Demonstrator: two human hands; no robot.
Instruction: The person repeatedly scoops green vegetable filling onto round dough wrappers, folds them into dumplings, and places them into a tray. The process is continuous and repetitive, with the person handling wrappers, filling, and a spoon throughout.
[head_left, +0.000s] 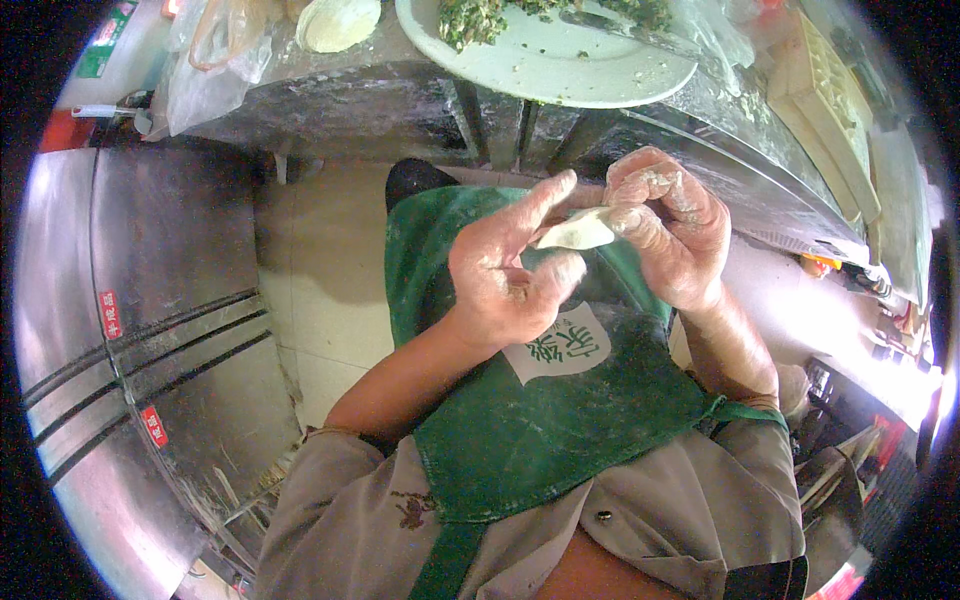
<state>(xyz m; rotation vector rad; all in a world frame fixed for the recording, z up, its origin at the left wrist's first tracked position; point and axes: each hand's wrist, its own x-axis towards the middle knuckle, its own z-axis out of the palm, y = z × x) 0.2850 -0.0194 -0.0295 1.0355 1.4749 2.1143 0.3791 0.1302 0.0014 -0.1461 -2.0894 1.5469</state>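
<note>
A small pale dumpling (581, 231) of folded dough is up in the air between my two hands, in front of the green apron (540, 442). My right hand (667, 225) pinches its right end between thumb and bent fingers. My left hand (510, 262) cups its left side, the fingers partly behind it and the thumb apart from it in front. Flour coats both hands. Beyond them, a large white plate (555, 75) on the counter bears chopped green filling (476, 21) and a flat metal utensil (630, 30), partly cut off by the picture's top edge.
A floured counter (352, 67) runs across the top, with a round piece of dough (337, 24) and a clear plastic bag (214, 67). Right of the plate stands a pale box-like tray (817, 112). A steel cabinet (172, 225) with red labels stands at left, above tiled floor (322, 300).
</note>
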